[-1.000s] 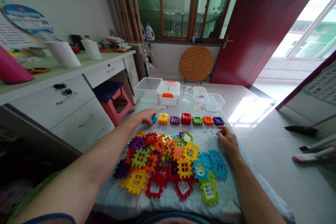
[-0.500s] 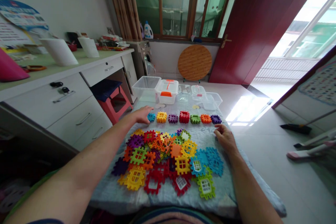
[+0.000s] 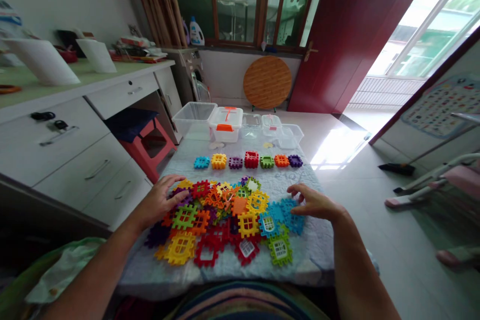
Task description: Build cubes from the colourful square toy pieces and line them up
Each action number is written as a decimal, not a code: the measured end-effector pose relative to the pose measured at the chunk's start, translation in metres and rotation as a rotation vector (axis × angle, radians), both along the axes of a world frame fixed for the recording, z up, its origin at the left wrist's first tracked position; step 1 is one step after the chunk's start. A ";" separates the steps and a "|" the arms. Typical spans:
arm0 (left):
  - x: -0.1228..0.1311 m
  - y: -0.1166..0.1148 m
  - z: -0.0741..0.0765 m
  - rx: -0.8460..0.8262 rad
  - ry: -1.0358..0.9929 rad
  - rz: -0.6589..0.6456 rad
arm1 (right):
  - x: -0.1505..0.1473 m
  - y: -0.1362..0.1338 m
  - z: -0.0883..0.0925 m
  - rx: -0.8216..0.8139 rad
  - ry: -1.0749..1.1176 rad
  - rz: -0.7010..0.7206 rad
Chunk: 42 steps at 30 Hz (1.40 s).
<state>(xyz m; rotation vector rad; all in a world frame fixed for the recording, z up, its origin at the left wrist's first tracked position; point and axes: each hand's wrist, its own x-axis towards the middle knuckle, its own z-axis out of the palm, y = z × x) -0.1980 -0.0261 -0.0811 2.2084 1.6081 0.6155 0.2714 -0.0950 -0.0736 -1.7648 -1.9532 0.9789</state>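
My left hand (image 3: 162, 201) is open at the left side of a heap of plastic building blocks, its fingers over a purple block (image 3: 182, 197). At the heap's right side my right hand (image 3: 313, 202) is open, fingers apart, above the blue blocks (image 3: 290, 216). The heap also holds a green block (image 3: 185, 216), a yellow block (image 3: 181, 248) and several red ones. Behind it runs a row of built pieces: a blue one (image 3: 201, 162) at the left end, a taller red one (image 3: 251, 159) in the middle and a dark purple one (image 3: 295, 161) at the right end.
Clear plastic containers (image 3: 195, 119) and a lidded box with orange clips (image 3: 225, 130) line the far end of the cloth-covered table (image 3: 240, 278). A red stool (image 3: 150, 152) and a white desk (image 3: 71, 140) stand to the left. A broom (image 3: 396, 168) lies right.
Both hands have left the ends of the row and come back toward me, to the left and right sides of the heap. The camera view has shifted a little to the right.
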 end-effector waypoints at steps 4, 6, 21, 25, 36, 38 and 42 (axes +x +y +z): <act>0.012 -0.032 0.011 0.137 -0.009 -0.034 | -0.009 -0.015 0.004 -0.001 -0.049 0.044; 0.031 -0.046 0.020 0.165 0.017 -0.157 | -0.013 -0.017 0.003 0.014 -0.098 0.046; 0.218 -0.093 0.026 0.365 0.269 -1.146 | -0.026 0.028 -0.031 0.331 -0.049 -0.287; 0.227 -0.093 0.014 0.397 0.308 -1.149 | -0.022 0.024 -0.037 0.403 0.019 -0.324; 0.233 -0.071 0.003 0.436 0.387 -0.874 | -0.017 0.027 -0.045 0.422 0.295 -0.446; 0.235 -0.066 0.000 0.423 0.391 -0.824 | -0.016 0.028 -0.045 0.455 0.313 -0.481; 0.235 -0.062 -0.001 0.401 0.392 -0.736 | -0.018 0.026 -0.041 0.568 0.271 -0.435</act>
